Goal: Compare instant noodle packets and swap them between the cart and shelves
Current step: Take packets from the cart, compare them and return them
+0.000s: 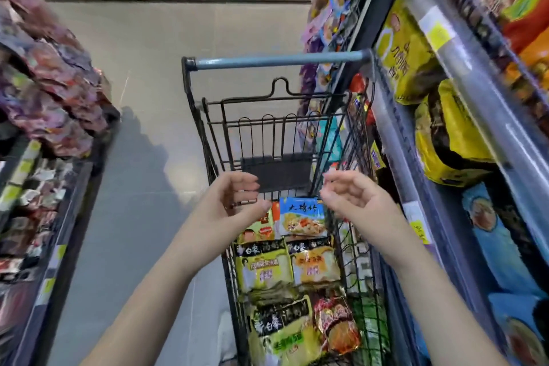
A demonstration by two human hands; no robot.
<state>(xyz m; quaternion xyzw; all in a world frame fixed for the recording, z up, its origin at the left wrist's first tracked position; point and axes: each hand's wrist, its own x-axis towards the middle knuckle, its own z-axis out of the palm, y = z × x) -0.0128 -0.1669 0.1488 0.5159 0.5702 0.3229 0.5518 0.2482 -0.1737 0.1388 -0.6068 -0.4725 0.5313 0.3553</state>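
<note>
Two bare hands hover over the black wire shopping cart [285, 134] with the blue push handle, and neither holds anything. The left hand [234, 202] has its fingers loosely curled and parted; the right hand [353, 199] is likewise slack, fingers bent but not pinching. Both hang just above the packets lying in the cart's basket.

Nearest the hands lies a blue-topped instant noodle packet [303, 218], partly over a red-and-yellow packet [260, 227]. Below these sit a green-yellow packet [263, 270] and an orange-yellow packet [315, 264] side by side, then another green-yellow one and a red crinkled packet [337, 325] lower down. Large yellow noodle bags [408, 53] fill the right shelf [475, 89], which the cart stands just beside.

My judgement: the next step is choosing a packet to lift. Since the packets overlap, a careless grab could drag a neighbour along or take the wrong flavour, as the two green-yellow ones look alike. Thin glossy wrappers may slip from a loose pinch, and the cart could roll if nudged.
</note>
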